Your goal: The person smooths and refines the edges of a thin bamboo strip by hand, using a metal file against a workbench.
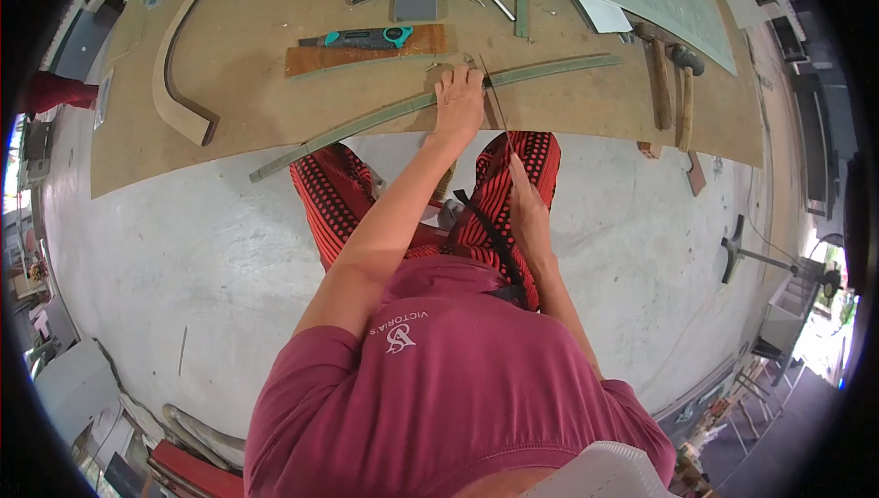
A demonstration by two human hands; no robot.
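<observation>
My left hand (461, 100) is closed over a long, thin green strip (394, 112), pressing it near the table's front edge. The strip lies aslant, and its left end juts past the edge. My right hand (529, 210) is closed around the handle of a handsaw (498, 104), mostly hidden by the fingers. Seen almost edge-on, the saw's narrow blade crosses the strip just right of my left fingers. How deep the blade sits in the strip cannot be made out.
On the brown table (247, 68) lie a teal-and-black tool (357, 37) on a wooden board (426, 38), a curved wooden piece (168, 68), green sheets (659, 17), and a hammer (659, 77) beside a mallet (687, 86). A red sleeve (59, 93) shows at far left.
</observation>
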